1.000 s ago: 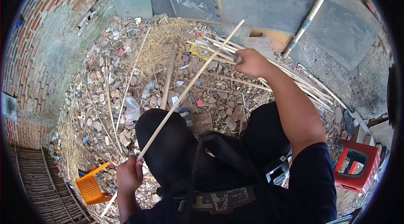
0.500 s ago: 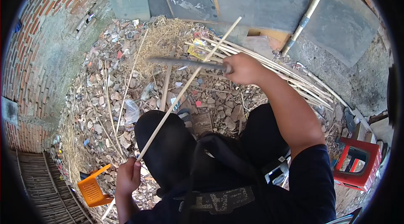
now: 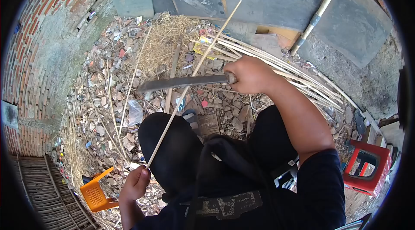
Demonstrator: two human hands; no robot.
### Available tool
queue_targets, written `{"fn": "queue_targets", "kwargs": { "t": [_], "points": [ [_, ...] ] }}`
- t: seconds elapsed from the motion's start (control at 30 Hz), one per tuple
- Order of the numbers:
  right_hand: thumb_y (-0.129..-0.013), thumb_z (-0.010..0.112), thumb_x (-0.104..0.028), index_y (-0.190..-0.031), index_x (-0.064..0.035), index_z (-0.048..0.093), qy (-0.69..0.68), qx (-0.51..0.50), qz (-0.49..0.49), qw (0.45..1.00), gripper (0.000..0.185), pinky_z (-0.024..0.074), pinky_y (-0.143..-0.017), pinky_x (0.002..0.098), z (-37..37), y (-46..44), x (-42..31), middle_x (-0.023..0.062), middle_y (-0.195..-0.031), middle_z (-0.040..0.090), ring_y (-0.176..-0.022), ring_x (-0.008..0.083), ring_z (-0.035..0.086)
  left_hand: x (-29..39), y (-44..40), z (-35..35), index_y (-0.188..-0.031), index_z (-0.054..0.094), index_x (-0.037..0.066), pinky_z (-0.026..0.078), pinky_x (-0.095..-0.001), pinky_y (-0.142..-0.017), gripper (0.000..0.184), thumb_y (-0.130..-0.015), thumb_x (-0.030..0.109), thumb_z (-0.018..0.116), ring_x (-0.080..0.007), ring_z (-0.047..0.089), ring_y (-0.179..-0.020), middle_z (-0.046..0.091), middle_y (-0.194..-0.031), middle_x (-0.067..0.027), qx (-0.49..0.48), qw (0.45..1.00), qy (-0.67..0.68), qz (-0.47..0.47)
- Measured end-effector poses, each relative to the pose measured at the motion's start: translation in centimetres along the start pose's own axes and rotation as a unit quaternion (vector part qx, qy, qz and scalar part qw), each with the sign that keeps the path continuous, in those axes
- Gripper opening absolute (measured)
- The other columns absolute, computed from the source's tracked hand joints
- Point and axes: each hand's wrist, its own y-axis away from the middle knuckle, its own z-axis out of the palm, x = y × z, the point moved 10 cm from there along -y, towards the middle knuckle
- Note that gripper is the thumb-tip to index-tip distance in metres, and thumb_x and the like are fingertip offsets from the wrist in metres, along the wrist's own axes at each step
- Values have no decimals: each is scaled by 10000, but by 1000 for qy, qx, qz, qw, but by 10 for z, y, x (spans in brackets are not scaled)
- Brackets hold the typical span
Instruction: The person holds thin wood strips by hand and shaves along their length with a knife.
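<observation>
My left hand (image 3: 135, 183) is closed around the lower end of a long pale bamboo strip (image 3: 167, 129), beside my left knee. The strip slants up and away to the right, over the rubble. In my right hand (image 3: 251, 75) is the handle of a machete (image 3: 186, 83). Its long dark blade points left and crosses the strip near the strip's middle. Whether the edge touches the strip I cannot tell. A bundle of similar bamboo strips (image 3: 298, 76) lies on the ground beyond my right hand.
Stony rubble (image 3: 225, 109) with litter covers the ground around my feet. Dry straw shavings (image 3: 166, 42) are piled ahead. An orange plastic chair (image 3: 97, 196) stands at lower left, a red plastic stool (image 3: 365, 187) at right. A brick wall (image 3: 39, 70) runs along the left.
The machete blade has come down and toward me along the strip, and now shows broader and sharper. The strip's far end has swung slightly left; my left hand has shifted a little.
</observation>
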Motion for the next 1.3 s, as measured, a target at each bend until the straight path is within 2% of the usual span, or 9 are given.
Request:
{"fn": "queue_targets", "kwargs": {
  "t": [0.07,0.2,0.43,0.5,0.57,0.83,0.87,1.03,1.3],
  "points": [
    [-820,778,-271,-1001,-61,708,-58,-16,-5,998,285,530,-768,463,9,-5,9,163,-803,695,-824,336,691,-1,-1,-3,-802,515,31,349,-308,-523,448,-1101,364,490,-89,406,-573,461,-602,11,24,998,-55,23],
    [-819,765,-263,-969,-60,690,-54,42,39,997,263,527,-791,457,6,-23,52,174,-874,699,-868,343,682,18,2,-4,-808,538,23,364,-336,-513,429,-1095,340,501,-121,432,-541,485,-572,-35,35,994,-97,31],
    [-798,731,-214,-947,-68,710,10,0,-9,1000,210,545,-788,474,6,-4,7,180,-836,705,-853,350,698,50,4,-5,-866,542,21,405,-482,-494,308,-1059,260,525,-420,571,-519,536,-562,-201,114,954,-267,79],
    [-793,744,-212,-1003,-66,726,-51,12,27,998,256,544,-789,468,13,-18,47,180,-860,714,-860,347,702,43,4,-6,-870,531,24,410,-520,-497,295,-1052,256,527,-471,588,-556,544,-575,-225,131,938,-309,90],
    [-793,747,-212,-1029,-64,731,-92,26,100,990,279,543,-790,465,7,-24,77,179,-873,717,-863,345,703,49,5,-7,-871,523,32,431,-530,-500,283,-1045,255,532,-457,598,-545,556,-571,-213,140,925,-340,92],
    [-781,743,-216,-974,-52,701,1,-7,4,1000,257,542,-787,471,8,-5,17,172,-869,715,-872,367,694,43,6,-5,-908,538,42,457,-533,-502,286,-1039,296,529,-444,607,-540,575,-578,-197,171,898,-395,88],
    [-784,744,-226,-984,-27,698,-75,-5,15,997,285,540,-796,471,10,-10,34,186,-871,713,-881,379,690,38,8,-3,-907,540,43,457,-532,-500,287,-1037,299,532,-443,607,-539,574,-578,-195,176,891,-410,82],
    [-786,727,-212,-1034,-31,712,-3,45,81,996,308,538,-800,471,-5,-15,69,207,-899,716,-887,385,691,44,11,-1,-905,545,49,455,-535,-497,280,-1032,298,546,-441,607,-536,576,-579,-193,202,870,-443,83],
    [-794,720,-211,-1003,-55,720,-42,23,47,998,260,541,-786,472,13,-17,56,197,-880,712,-855,372,696,28,0,-4,-879,528,48,440,-546,-516,274,-1038,271,544,-465,606,-574,574,-584,-204,160,912,-368,90]
  ]
}}
